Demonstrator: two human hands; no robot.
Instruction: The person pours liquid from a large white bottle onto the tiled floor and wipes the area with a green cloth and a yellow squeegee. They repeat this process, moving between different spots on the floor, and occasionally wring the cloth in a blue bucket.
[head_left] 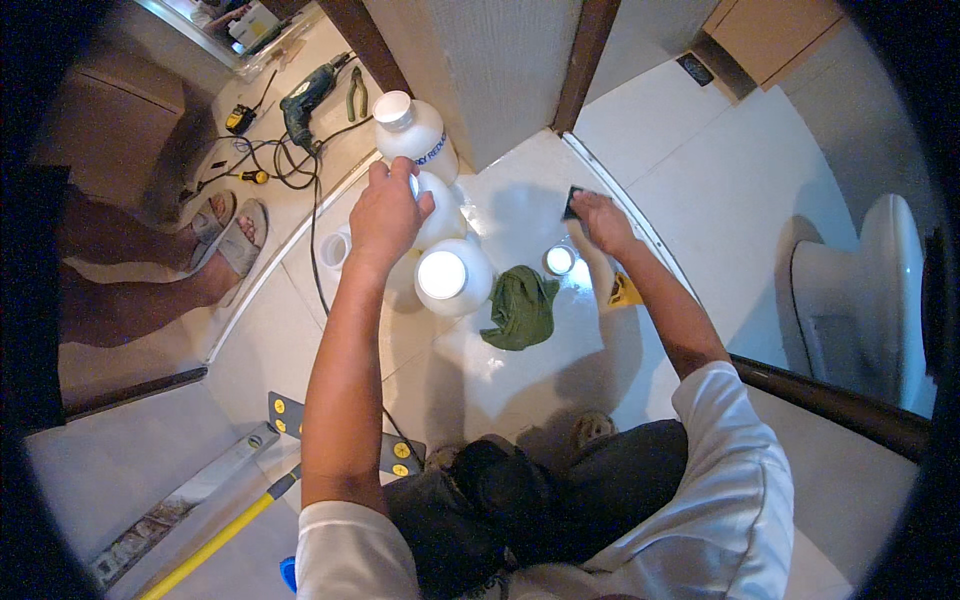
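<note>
My left hand (388, 212) is closed over the top of a white plastic bottle (440, 212), its cap mostly hidden under the fingers. Just behind stands a bigger white bottle (418, 140) with a white lid and blue print. A third white bottle (463, 290) with a bright white cap is nearer to me. Off to the right, my right hand (602, 222) pinches a small dark flat piece (573, 203) close to the floor by the door track. Between the hands lie a crumpled green cloth (522, 308) and a small white-topped container (560, 260).
A yellow tool (625, 290) lies under my right forearm. At left are a white cup (335, 248), a power drill (308, 103) with its cord, pliers (357, 95) and another person's sandalled feet (240, 235). A spirit level (185, 505) and a yellow pole (222, 540) lie lower left; a toilet (860, 290) stands right.
</note>
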